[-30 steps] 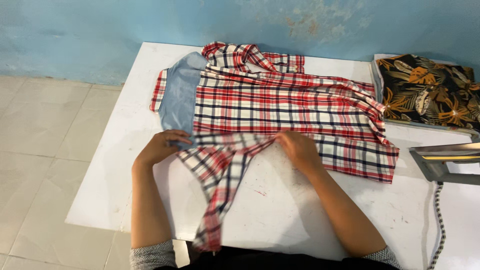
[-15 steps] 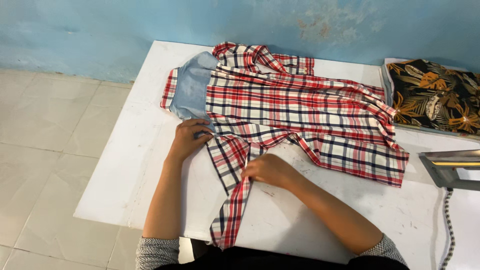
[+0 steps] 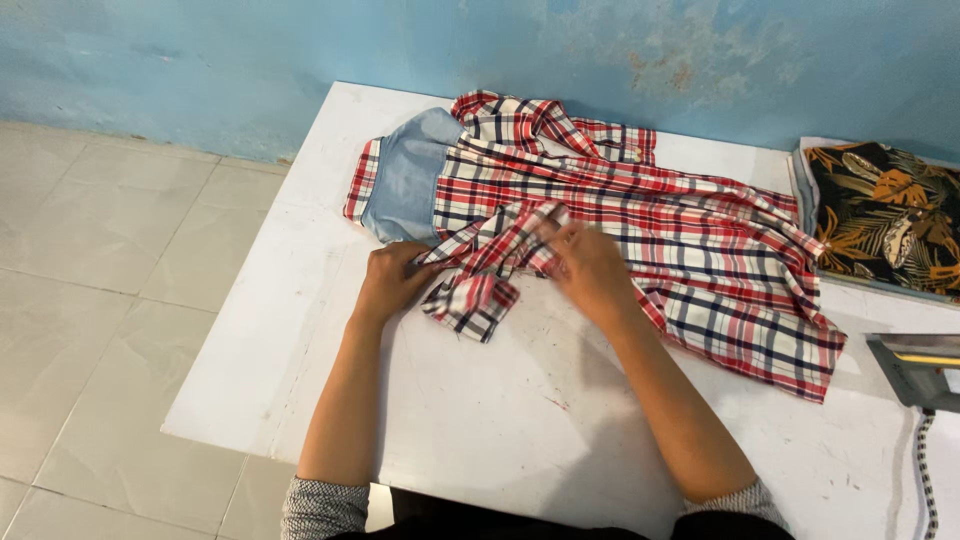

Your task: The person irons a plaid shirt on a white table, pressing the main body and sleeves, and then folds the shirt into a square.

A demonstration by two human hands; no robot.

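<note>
Both forearms reach over the white table (image 3: 300, 330); left hand (image 3: 392, 280) and right hand (image 3: 590, 268) pinch the plaid shirt's (image 3: 650, 220) folded sleeve (image 3: 480, 275).

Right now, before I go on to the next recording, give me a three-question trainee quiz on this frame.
1. True or false: the plaid shirt lies flat on the white table with one sleeve folded over its front.
2. Which hand rests on the folded sleeve nearer the light blue panel? A) left hand B) right hand
3. What lies at the table's right edge, beyond the shirt?

Key:
1. True
2. A
3. A folded dark leaf-print fabric; the nose of an iron shows nearer the person.
</note>
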